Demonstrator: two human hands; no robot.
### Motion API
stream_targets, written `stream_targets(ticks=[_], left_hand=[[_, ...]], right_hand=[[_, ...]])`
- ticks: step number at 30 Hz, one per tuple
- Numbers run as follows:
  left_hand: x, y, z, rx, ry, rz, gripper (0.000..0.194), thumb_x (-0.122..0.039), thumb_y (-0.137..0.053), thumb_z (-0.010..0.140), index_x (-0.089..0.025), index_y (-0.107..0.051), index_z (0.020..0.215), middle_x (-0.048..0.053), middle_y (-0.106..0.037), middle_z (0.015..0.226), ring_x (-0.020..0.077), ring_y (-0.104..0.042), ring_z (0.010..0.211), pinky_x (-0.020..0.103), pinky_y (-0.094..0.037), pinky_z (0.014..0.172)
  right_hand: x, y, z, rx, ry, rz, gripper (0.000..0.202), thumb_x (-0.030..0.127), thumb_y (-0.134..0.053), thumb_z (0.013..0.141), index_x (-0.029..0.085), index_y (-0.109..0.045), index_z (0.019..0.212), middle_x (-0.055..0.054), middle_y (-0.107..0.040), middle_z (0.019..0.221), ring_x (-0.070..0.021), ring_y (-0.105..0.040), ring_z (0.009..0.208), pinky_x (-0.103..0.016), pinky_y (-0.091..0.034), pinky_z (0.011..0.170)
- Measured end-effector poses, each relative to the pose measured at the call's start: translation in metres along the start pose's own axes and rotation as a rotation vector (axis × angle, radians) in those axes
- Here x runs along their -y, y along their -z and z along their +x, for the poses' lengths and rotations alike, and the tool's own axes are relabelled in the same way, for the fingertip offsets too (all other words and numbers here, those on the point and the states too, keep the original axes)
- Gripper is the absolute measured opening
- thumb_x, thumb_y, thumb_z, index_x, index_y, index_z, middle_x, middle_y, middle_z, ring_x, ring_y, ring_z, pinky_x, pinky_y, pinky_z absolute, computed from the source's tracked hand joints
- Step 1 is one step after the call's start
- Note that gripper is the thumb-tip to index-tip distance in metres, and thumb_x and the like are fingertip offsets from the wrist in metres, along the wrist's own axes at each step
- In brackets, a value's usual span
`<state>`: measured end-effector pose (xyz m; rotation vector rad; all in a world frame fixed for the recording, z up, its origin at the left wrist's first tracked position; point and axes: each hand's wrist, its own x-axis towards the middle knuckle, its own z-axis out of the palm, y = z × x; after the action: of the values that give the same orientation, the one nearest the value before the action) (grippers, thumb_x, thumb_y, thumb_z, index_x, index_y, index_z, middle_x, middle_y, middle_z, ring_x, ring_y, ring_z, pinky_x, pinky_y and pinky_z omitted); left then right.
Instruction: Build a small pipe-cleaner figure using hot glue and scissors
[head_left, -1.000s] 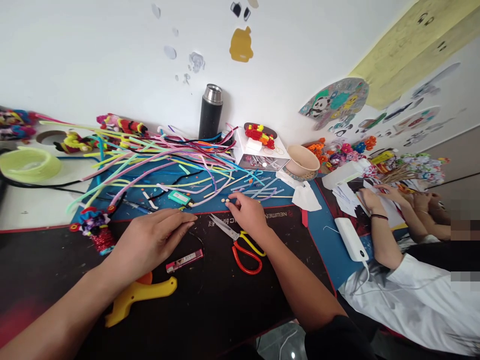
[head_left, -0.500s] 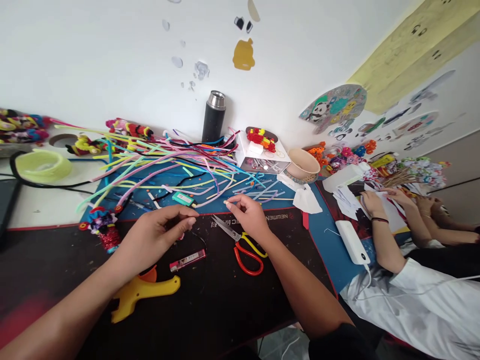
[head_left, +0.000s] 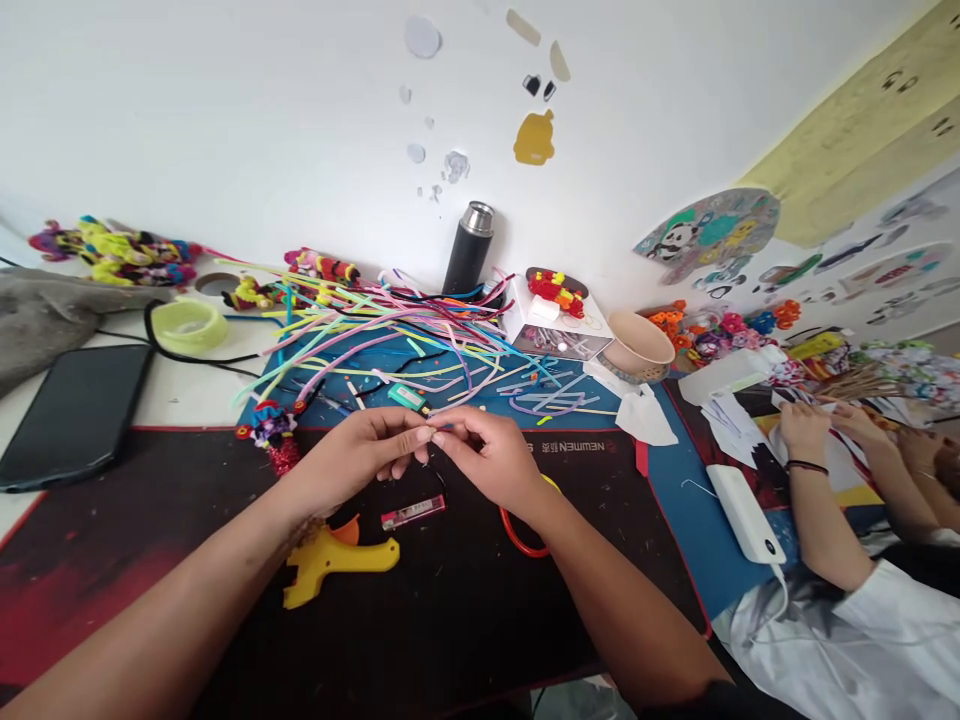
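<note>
My left hand and my right hand meet fingertip to fingertip above the dark mat. Both are pinched closed around something too small to make out. Under my right hand lie scissors, with part of a red handle showing and the blades hidden. A pink and white packet lies just below my fingers. Left of my left hand is a pipe-cleaner figure with a red glittery body. The yellow tool rests below my left wrist.
Pipe cleaners are heaped behind my hands, near a black thermos, a white box and a bowl. A phone lies left. At right are a power bank and another person's hands.
My hands have come together from apart, and my right hand now covers most of the scissors. The camera view has swung left, bringing the phone into view.
</note>
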<state>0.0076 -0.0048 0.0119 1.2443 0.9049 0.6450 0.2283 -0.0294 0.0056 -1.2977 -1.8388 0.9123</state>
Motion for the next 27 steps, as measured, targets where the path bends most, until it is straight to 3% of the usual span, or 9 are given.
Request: stream_targets(ticks=[4, 7, 17, 27], left_hand=[[0.0019, -0.0022, 0.0013, -0.02, 0.041, -0.152, 0.049, -0.063, -0.094, 0.074, -0.018, -0.074, 0.08, -0.001, -0.065, 0.07, 0.0108, -0.051, 0.057, 0.022, -0.035, 0.053], [0.0017, -0.0034, 0.001, -0.02, 0.057, -0.196, 0.052, -0.064, -0.095, 0.072, -0.017, -0.074, 0.078, -0.001, -0.064, 0.068, 0.01, -0.05, 0.056, 0.022, -0.032, 0.052], [0.0051, 0.002, 0.0009, 0.005, 0.033, -0.132, 0.047, -0.063, -0.089, 0.08, -0.019, -0.075, 0.076, 0.0, -0.065, 0.071, 0.0114, -0.051, 0.059, 0.023, -0.034, 0.053], [0.0033, 0.003, 0.0024, -0.003, 0.095, -0.111, 0.045, -0.058, -0.094, 0.073, -0.018, -0.075, 0.072, 0.0, -0.066, 0.067, 0.0115, -0.048, 0.058, 0.022, -0.03, 0.05]], right_hand=[[0.0015, -0.0043, 0.001, -0.001, 0.026, 0.004, 0.024, 0.033, -0.07, 0.102, 0.028, -0.083, 0.121, 0.005, -0.058, 0.07, -0.0148, -0.052, 0.062, -0.027, -0.045, 0.064], [0.0025, -0.0053, 0.0002, -0.012, 0.047, 0.011, 0.026, 0.034, -0.072, 0.102, 0.027, -0.082, 0.124, 0.005, -0.059, 0.07, -0.0142, -0.053, 0.061, -0.027, -0.046, 0.064], [0.0016, -0.0072, -0.0016, -0.096, 0.095, -0.034, 0.017, 0.033, -0.074, 0.103, 0.024, -0.086, 0.112, -0.001, -0.075, 0.08, -0.0155, -0.062, 0.067, -0.027, -0.049, 0.065], [-0.0012, -0.0099, -0.0016, -0.099, 0.216, -0.061, 0.011, 0.029, -0.075, 0.105, 0.024, -0.085, 0.102, -0.004, -0.086, 0.095, -0.0161, -0.073, 0.074, -0.026, -0.053, 0.069]])
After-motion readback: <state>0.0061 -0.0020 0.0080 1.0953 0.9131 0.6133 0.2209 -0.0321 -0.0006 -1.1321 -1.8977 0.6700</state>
